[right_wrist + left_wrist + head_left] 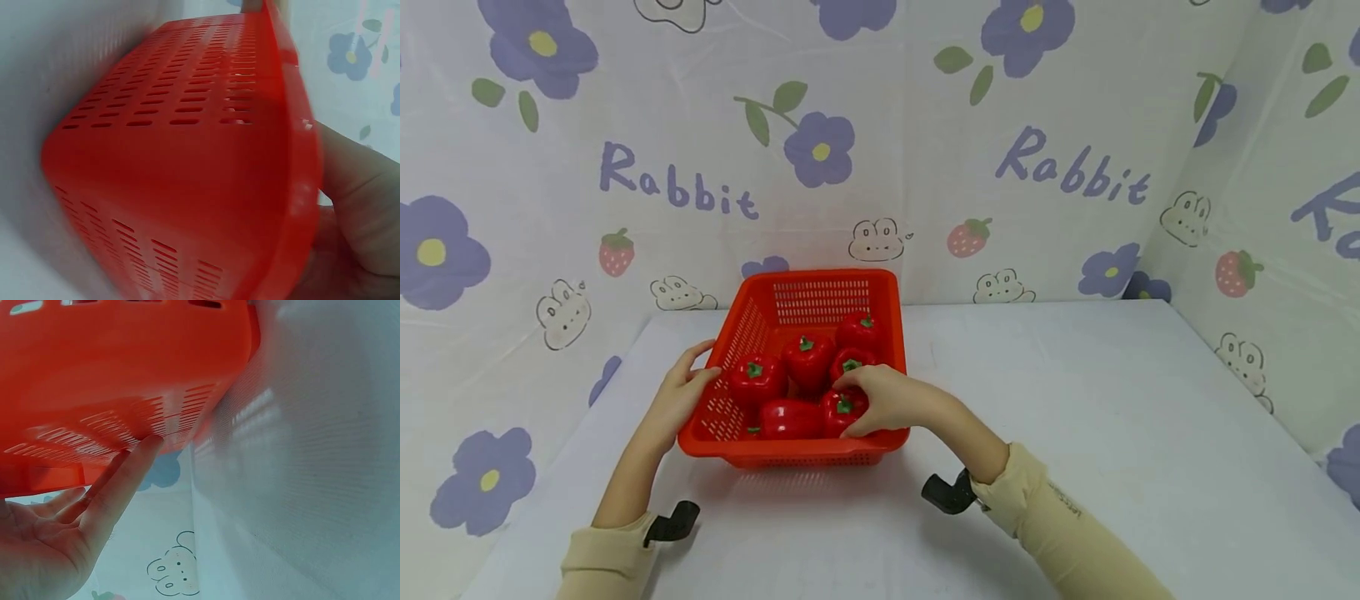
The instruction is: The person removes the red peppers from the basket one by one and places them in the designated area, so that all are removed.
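In the head view a red plastic basket (820,447) holds several glossy red bell peppers with green stems, such as one at the left (758,380) and one lying on its side (790,419). My right hand (891,400) reaches over the near right rim and grips the bell pepper (838,412) in the front right corner, thumb and fingers on either side of it. At the basket's left side, my left hand (676,400) holds the rim, thumb at the top edge. Its fingers (122,484) lie along the slotted outer wall in the left wrist view.
Under the basket is a white tabletop (1060,433). A patterned curtain (880,150) with flowers and rabbits hangs behind it and along both sides. Each sleeve cuff carries a black wrist camera, one on the left (673,522) and one on the right (947,493).
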Demonstrator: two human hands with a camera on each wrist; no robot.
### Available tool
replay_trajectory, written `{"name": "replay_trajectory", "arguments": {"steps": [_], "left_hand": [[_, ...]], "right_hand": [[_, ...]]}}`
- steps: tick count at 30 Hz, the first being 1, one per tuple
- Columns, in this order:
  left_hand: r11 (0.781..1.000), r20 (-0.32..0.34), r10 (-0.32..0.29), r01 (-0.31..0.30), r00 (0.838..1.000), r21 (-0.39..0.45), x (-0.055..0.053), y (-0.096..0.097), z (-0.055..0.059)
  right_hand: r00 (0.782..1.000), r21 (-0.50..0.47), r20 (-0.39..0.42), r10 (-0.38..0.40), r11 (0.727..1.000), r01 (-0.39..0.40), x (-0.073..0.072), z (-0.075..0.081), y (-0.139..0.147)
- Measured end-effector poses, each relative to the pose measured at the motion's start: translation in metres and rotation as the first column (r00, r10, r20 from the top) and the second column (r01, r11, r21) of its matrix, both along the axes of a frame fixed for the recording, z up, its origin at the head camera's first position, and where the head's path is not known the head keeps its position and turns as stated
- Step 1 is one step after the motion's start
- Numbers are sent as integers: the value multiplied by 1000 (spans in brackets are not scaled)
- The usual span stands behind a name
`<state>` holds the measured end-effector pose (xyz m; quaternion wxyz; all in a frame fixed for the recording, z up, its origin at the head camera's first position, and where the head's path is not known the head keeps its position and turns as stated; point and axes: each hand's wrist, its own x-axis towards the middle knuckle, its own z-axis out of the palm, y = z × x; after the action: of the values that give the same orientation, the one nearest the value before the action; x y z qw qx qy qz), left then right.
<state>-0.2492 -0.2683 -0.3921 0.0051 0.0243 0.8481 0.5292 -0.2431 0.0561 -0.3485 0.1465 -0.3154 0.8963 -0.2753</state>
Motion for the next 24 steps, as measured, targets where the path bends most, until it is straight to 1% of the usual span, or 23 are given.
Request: {"name": "replay_trajectory", "arguments": {"steps": [5,9,13,18,21,24], "left_hand": [[1000,-18,0,0,1000,-3,-2,-1,-2],[1000,-23,3,-3,1000,0,-4,-1,-2],[1000,-15,2,-2,1000,-1,-4,0,-3],[1000,-8,-3,3,1000,-3,-3,-1,-3],[1000,-10,-8,8,1000,-1,-2,-2,-3],[1000,-15,-11,11,1000,6,-2,-4,-4]], "right_hand": [[1000,13,-3,-15,1000,15,-2,-1,-9],[1000,-9,9,-17,1000,18,-2,-2,-14],[999,-18,40,-2,1000,3,-4,-6,-19],[998,10,64,2,1000,-3,-4,-10,-22],[999,14,41,-2,1000,1,-2,-10,-23],[1000,-1,6,-7,1000,7,-1,-11,-24]]}}
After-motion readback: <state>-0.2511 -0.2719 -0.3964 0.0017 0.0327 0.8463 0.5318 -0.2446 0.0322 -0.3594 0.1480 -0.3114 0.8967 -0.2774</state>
